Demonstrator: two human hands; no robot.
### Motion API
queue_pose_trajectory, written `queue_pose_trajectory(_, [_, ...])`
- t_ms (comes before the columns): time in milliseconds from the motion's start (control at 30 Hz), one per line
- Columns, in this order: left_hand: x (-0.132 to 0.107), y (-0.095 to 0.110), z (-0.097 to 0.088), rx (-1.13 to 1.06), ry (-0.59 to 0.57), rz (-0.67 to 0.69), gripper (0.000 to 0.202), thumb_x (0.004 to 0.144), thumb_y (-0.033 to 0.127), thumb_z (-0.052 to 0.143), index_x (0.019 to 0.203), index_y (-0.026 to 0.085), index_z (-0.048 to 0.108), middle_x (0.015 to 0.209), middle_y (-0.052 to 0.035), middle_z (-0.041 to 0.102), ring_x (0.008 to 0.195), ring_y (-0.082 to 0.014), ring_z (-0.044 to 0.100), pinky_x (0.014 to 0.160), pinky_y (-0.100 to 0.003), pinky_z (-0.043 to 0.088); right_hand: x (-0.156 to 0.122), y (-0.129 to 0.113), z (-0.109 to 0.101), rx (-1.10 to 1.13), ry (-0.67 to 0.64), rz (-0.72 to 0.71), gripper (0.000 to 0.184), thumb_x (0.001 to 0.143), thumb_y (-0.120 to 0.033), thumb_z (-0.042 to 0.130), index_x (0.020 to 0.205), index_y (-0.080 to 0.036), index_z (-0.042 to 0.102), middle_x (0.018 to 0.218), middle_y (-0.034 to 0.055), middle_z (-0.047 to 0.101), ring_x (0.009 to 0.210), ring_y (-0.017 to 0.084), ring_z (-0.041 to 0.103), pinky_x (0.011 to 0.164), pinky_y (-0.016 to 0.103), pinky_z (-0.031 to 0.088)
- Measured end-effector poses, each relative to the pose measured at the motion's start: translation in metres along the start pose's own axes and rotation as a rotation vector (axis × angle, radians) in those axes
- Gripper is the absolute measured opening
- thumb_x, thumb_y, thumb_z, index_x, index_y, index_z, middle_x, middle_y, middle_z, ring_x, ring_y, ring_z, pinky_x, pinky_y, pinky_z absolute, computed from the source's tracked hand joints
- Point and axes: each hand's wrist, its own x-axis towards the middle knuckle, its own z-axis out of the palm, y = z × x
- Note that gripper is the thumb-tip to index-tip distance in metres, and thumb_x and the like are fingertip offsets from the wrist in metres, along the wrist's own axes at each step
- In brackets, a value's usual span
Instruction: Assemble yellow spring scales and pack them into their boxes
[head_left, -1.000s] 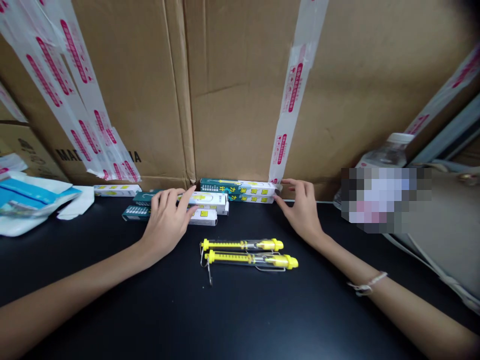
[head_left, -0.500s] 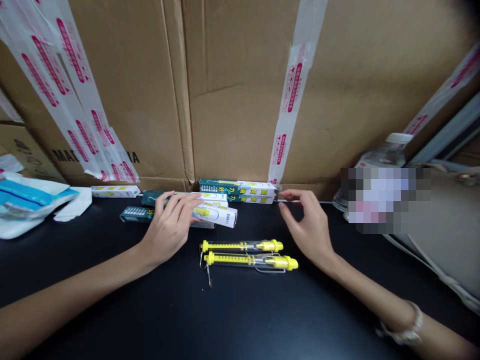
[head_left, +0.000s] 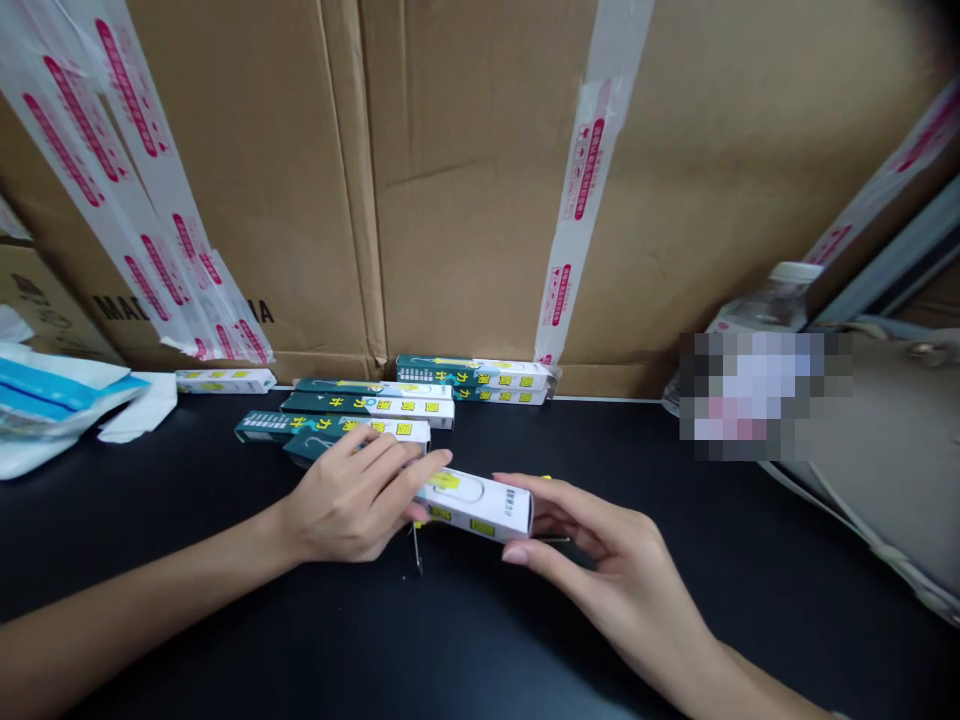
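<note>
My left hand point(head_left: 360, 500) is closed around a long slim carton for a spring scale point(head_left: 480, 500), green at one end and white at the other. The carton is tilted a little and hangs over two yellow spring scales, which it mostly hides. Of those, a metal hook point(head_left: 418, 552) and small yellow bits show. At the carton's white end, my right hand point(head_left: 607, 560) has its thumb and fingers around the corner. Just behind my left hand lies another spring scale carton point(head_left: 262, 427) on the black table.
Several more cartons point(head_left: 367, 405) lie behind, some stacked point(head_left: 495, 380) against a big taped cardboard box point(head_left: 465, 200). A single carton point(head_left: 225, 381) and a blue-white packet point(head_left: 60, 390) are at left. On the right stand a clear bottle point(head_left: 780, 300) and a beige bag point(head_left: 885, 430).
My left hand has drawn one carton from the group toward me and to the right, over the spring scales. My right hand has come down and inward to its white end.
</note>
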Motion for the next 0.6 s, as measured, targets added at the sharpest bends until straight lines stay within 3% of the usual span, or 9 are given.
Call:
queue_pose_trajectory(100, [0.0013,0.0054,-0.0009,0.083,0.030,0.053,0.059,0.094,0.059,0.051,0.124,0.010,0.057,0.088,-0.0103,0.070,0.075,-0.0235,0.066,0.069,-0.036,0.050,-0.0043,-0.0007,0.0015,0.195,-0.003,0.163,0.040,0.075,-0.042,0.082,0.113,-0.030,0.076,0.095,0.0039,0.079,0.078,0.022,0.073,0.075,0.035,0.063])
queue_pose_trajectory(233, [0.0033,0.0062,-0.0022,0.157,-0.022,0.073,0.042,0.097,0.049,0.051,0.117,0.013,0.061,0.079,-0.0048,0.068,0.066,-0.0189,0.063,0.060,-0.032,0.047,-0.0048,-0.0017,0.0045,0.361,-0.039,0.281,0.041,0.078,-0.043,0.080,0.114,-0.025,0.076,0.082,0.0046,0.078,0.068,0.018,0.070,0.071,0.032,0.062])
queue_pose_trajectory(600, [0.0079,0.0036,-0.0022,0.134,-0.064,0.056,0.040,0.098,0.050,0.049,0.107,0.013,0.062,0.071,-0.0013,0.067,0.060,-0.0156,0.062,0.054,-0.029,0.045,-0.0022,-0.0047,0.0030,0.418,-0.098,0.312,0.040,0.088,-0.046,0.069,0.118,-0.020,0.073,0.081,0.0059,0.075,0.070,0.016,0.067,0.074,0.032,0.059])
